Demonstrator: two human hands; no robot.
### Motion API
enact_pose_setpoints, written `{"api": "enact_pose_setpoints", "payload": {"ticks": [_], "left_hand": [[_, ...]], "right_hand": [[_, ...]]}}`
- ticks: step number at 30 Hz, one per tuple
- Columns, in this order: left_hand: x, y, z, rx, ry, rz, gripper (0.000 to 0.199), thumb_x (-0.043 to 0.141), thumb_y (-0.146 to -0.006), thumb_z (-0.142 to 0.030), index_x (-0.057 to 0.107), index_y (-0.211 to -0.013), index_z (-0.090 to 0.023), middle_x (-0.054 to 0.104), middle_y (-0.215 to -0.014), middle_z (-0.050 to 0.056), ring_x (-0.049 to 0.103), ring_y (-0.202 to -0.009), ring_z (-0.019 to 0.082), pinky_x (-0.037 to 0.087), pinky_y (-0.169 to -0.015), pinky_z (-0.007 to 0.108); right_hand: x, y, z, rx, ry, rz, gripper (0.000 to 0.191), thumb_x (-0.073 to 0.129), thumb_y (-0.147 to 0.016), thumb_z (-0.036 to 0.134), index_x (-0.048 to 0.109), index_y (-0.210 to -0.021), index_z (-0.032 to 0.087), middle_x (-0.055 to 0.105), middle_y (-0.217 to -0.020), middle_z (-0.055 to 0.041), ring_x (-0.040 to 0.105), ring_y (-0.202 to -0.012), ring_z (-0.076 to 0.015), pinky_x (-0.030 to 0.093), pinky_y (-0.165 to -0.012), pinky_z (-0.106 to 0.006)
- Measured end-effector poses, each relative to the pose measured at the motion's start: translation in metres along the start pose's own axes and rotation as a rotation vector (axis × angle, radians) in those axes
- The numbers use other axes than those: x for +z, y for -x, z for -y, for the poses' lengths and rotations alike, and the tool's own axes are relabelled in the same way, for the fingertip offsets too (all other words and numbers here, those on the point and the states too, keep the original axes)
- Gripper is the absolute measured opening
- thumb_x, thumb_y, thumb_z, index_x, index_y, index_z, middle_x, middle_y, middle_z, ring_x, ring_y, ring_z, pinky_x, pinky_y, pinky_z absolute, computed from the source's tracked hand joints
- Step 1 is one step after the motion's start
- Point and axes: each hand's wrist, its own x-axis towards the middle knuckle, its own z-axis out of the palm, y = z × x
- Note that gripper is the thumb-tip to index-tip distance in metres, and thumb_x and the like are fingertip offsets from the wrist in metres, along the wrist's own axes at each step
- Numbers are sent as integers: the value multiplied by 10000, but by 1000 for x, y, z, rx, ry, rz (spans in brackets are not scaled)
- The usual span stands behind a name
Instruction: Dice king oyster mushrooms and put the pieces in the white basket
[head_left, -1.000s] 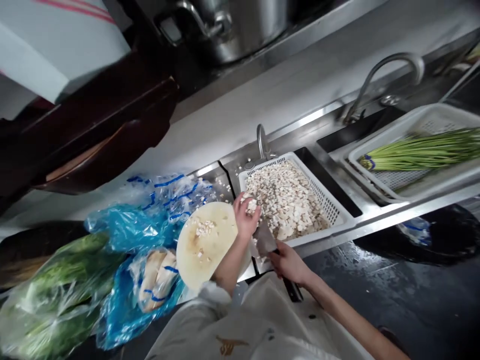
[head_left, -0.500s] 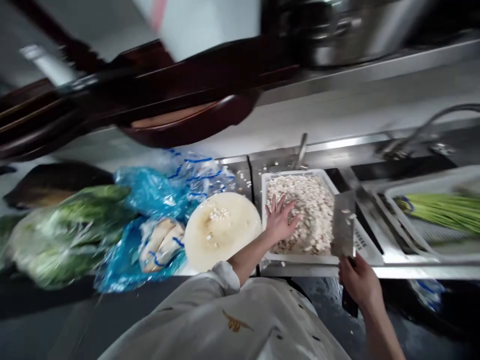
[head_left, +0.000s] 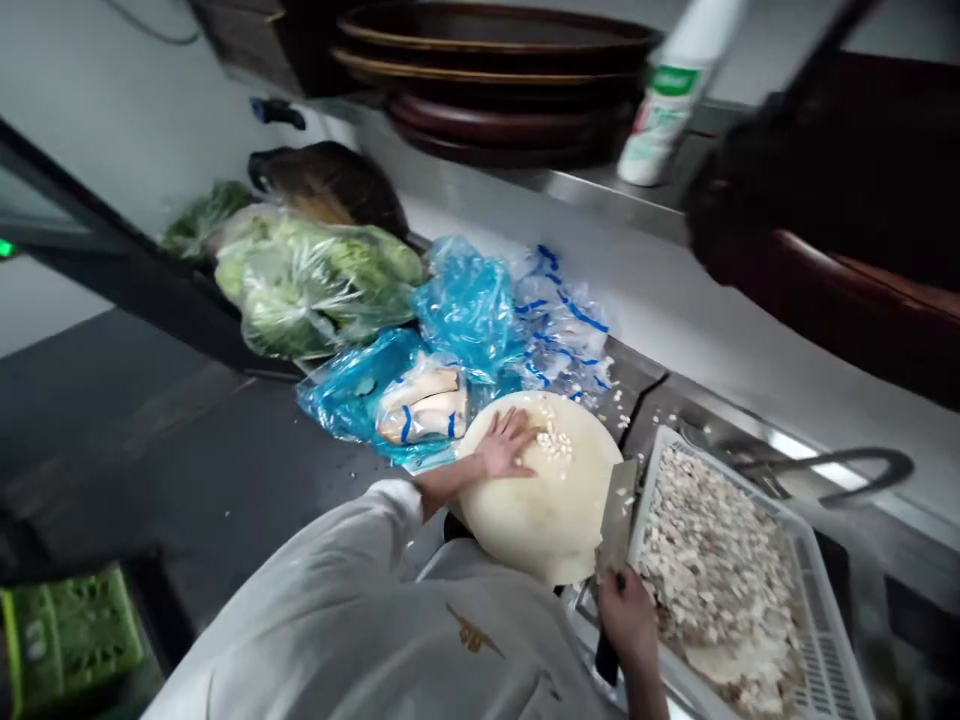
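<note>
Our left hand, lately over the white plastic basket, now spreads open on the round cream board; our right hand still clenches the black-handled steel cleaver.

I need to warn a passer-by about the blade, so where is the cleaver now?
In the head view, the cleaver is in the right hand, between the round board and the white basket.

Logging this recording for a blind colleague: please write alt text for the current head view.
A person's left hand is spread on a round board beside pale pieces, while the right hand grips a cleaver near the board's right edge. To the right is a white basket of chopped pieces; to the left, bagged greens.
</note>
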Motion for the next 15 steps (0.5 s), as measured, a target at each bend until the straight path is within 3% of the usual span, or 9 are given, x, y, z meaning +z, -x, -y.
{"api": "enact_pose_setpoints", "payload": {"ticks": [3,5,7,9,12,15], "left_hand": [[-2,-67,16,-62,96,-54,1292,804,-709,-854,281,-1726,-253,102,-1800,197,76,-1666,471,65,-1335,664],[-5,-101,16,-33,150,-23,1273,803,-739,-822,286,-1722,-200,168,-1783,217,151,-1661,447,108,-1350,611],[-9,-119,12,36,187,23,1193,819,-758,-763,376,-1680,-148,304,-1743,218,234,-1647,420,154,-1360,554],[-13,-122,8,116,213,55,1064,823,-774,-710,513,-1584,-94,431,-1681,218,310,-1623,400,202,-1361,503],[-19,-97,6,259,287,93,895,820,-791,-682,638,-1456,-111,541,-1608,188,422,-1573,361,291,-1341,448],[-15,-49,-5,323,375,124,846,833,-777,-706,659,-1439,-210,567,-1596,131,470,-1545,344,323,-1334,447]], "right_hand": [[17,-35,57,-41,374,9,333,377,-1058,404,668,-1028,246,789,-980,-171,768,-965,-318,531,-775,-363],[26,-54,99,-57,517,48,358,349,-1077,342,667,-1164,203,791,-1011,-191,773,-994,-316,528,-801,-366],[33,-67,133,-101,594,67,363,353,-1080,307,645,-1257,183,792,-1042,-195,773,-1000,-309,521,-825,-370],[37,-73,149,-178,621,97,358,364,-1077,277,624,-1298,172,790,-1050,-189,768,-1011,-295,511,-858,-366],[39,-62,128,-211,480,135,291,385,-1068,317,635,-1165,206,771,-947,-130,755,-939,-270,513,-834,-348],[37,-26,67,-141,52,133,352,395,-1049,528,552,-881,262,648,-701,-29,680,-683,-233,528,-696,-334]]}}
